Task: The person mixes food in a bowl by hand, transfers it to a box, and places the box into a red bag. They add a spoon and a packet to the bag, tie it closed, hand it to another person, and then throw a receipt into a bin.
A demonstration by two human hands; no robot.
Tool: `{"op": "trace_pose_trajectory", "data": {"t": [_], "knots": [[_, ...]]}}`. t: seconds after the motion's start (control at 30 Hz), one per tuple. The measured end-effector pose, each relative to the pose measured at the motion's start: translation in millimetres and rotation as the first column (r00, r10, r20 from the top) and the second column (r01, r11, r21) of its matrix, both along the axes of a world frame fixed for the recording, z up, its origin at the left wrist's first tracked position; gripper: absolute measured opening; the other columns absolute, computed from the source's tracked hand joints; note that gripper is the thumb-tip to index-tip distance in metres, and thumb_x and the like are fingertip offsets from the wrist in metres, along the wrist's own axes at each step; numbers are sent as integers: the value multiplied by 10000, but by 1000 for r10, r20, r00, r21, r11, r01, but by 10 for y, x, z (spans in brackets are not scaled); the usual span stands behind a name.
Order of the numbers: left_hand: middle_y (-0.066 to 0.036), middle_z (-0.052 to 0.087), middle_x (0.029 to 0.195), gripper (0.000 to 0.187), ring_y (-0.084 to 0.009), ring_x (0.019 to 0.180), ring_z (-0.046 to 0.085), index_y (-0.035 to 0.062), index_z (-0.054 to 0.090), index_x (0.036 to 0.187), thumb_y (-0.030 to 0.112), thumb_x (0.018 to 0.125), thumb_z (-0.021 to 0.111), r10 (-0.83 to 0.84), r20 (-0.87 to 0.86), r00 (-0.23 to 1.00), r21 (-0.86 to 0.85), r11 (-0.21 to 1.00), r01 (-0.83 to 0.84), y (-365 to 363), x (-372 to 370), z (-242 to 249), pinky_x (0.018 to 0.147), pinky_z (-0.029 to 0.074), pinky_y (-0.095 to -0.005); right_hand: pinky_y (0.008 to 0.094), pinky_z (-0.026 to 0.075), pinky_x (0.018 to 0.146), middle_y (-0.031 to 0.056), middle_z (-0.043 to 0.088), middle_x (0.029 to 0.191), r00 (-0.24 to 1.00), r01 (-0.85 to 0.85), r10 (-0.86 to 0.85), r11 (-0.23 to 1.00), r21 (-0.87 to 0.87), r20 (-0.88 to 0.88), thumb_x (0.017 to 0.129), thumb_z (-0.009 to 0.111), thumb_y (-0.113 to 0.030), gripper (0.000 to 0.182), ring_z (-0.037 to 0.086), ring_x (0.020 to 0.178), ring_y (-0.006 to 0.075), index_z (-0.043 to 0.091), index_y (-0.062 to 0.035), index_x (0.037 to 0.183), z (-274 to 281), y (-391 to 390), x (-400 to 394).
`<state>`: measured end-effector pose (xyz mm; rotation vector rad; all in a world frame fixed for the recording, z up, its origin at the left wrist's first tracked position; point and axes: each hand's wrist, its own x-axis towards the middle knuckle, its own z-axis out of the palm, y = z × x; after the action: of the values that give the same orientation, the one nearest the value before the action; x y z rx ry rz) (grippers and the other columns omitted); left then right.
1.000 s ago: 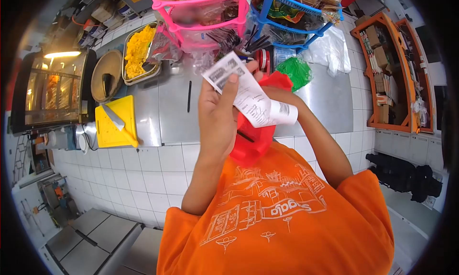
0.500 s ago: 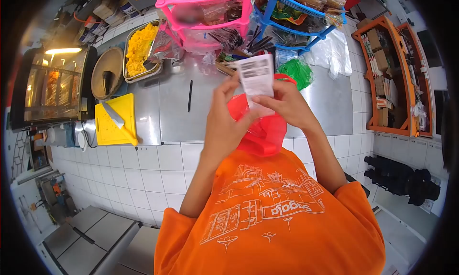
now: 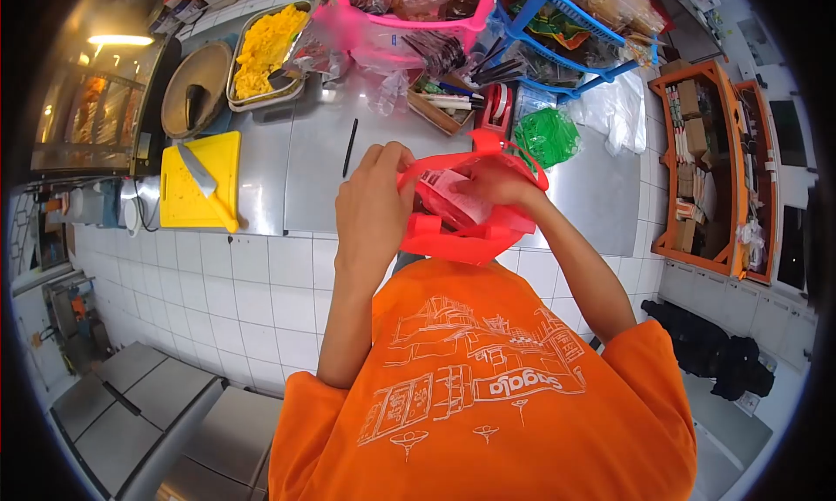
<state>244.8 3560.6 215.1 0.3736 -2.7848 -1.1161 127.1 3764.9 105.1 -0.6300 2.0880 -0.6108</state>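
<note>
A red carrier bag (image 3: 470,244) stands at the table's front edge, close to my body, with its mouth open. My left hand (image 3: 374,196) is closed on the bag's left rim, the fingertips curled over the edge. Reaching in from the right, my right hand (image 3: 501,188) is inside the bag mouth and pinches a printed paper receipt (image 3: 455,196). The receipt lies slanted within the bag, over something in clear plastic that I cannot make out. Part of my right hand is hidden by the bag's red handle.
On the steel table (image 3: 313,161) are a black pen (image 3: 350,147), a knife (image 3: 198,172) on a yellow cutting board (image 3: 187,207), a tray of yellow food (image 3: 268,53), a pen box (image 3: 440,105) and a green plastic bag (image 3: 547,138). Pink (image 3: 409,22) and blue (image 3: 566,66) racks stand behind.
The receipt has gone from above the bag down into its mouth with my right hand. My left hand has let go of the receipt and taken the bag's left rim. The view has shifted slightly.
</note>
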Motion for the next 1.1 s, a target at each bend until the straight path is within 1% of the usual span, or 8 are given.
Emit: {"op": "trace_pose_trajectory", "data": {"t": [0.07,0.17,0.27,0.37,0.57,0.67,0.9,1.1], "knots": [[-100,667,1018,283,-331,844,684,57,589,1042,-40,791,674,-6,28,1000,53,999,5,-32,30,-45,681,533,-441,366,511,903,116,692,1215,997,43,-47,998,54,69,958,640,-360,463,659,1060,231,622,-61,1311,42,9,9],[-103,667,1010,332,-326,854,685,54,585,1062,-60,765,680,-1,37,999,53,999,-1,-73,25,-55,682,536,-434,344,498,951,94,681,1236,987,116,-121,992,-53,-102,930,695,-347,514,650,1090,209,583,-87,1359,11,183,62],[-105,667,1013,331,-325,852,685,53,585,1064,-54,763,676,-10,-34,999,46,999,11,-38,23,-79,680,535,-434,315,478,994,73,665,1271,975,211,-210,977,-6,64,907,744,-302,569,637,1120,172,545,-91,1397,4,208,34],[-94,689,991,308,-299,699,628,66,616,1091,-6,796,665,41,-82,996,17,999,-39,34,8,-123,664,496,-407,303,481,980,52,679,1243,906,268,-190,949,-166,378,893,776,-277,526,628,1108,139,599,-71,1343,-112,180,33],[-103,707,969,246,-279,698,663,54,650,1052,14,810,671,131,-6,991,90,987,-130,106,26,-174,668,522,-383,310,504,937,37,705,1194,797,234,-155,970,-63,584,877,781,-261,431,660,1040,133,684,-62,1247,120,195,14],[-101,692,929,224,-318,807,685,48,659,1007,-5,789,673,173,8,985,92,981,-173,171,39,-191,672,528,-412,306,506,942,46,699,1214,796,200,-131,978,-52,590,890,769,-250,458,655,1061,133,653,-59,1290,187,189,9],[-109,692,919,242,-316,799,681,37,655,1014,-21,779,659,213,23,977,123,969,-214,222,38,-220,677,524,-406,310,508,960,53,685,1245,800,203,-79,968,-144,595,906,754,-231,564,648,1098,145,553,-74,1409,129,212,-20],[-109,690,938,239,-317,819,677,34,648,1016,-13,782,670,225,16,974,96,970,-225,267,20,-199,700,530,-408,295,486,952,46,687,1194,783,199,-92,974,-108,615,925,750,-258,425,612,1087,108,641,-29,1266,210,200,-19]]}}
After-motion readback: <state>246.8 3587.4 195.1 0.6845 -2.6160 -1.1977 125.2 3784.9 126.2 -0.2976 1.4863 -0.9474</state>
